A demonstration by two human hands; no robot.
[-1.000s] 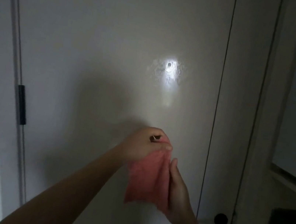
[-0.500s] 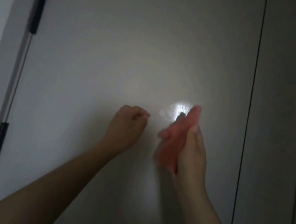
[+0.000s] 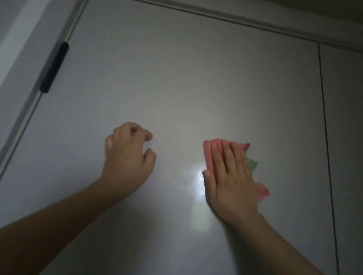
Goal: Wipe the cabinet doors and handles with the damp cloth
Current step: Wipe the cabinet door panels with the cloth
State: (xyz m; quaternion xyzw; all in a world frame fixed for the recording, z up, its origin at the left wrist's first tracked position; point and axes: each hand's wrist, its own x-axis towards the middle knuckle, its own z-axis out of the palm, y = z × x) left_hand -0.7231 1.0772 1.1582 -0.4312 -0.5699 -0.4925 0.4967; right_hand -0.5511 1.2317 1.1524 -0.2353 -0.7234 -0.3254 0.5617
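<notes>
Since half a second ago my right hand (image 3: 230, 180) has flattened the cloth (image 3: 216, 153) against the door (image 3: 185, 78), right of the glare spot (image 3: 201, 181). Left hand (image 3: 127, 159) hovers left of it, fingers loosely curled, holding nothing. Door-wiping begins; next I sweep upward, pressing evenly.

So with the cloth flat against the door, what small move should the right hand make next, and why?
Probably slide the right hand upward, keeping the pink cloth pressed flat. The door has a wide stretch above the cloth up to its top edge, so wiping there seems the natural continuation. The left hand is loosely curled, holding nothing.
</notes>
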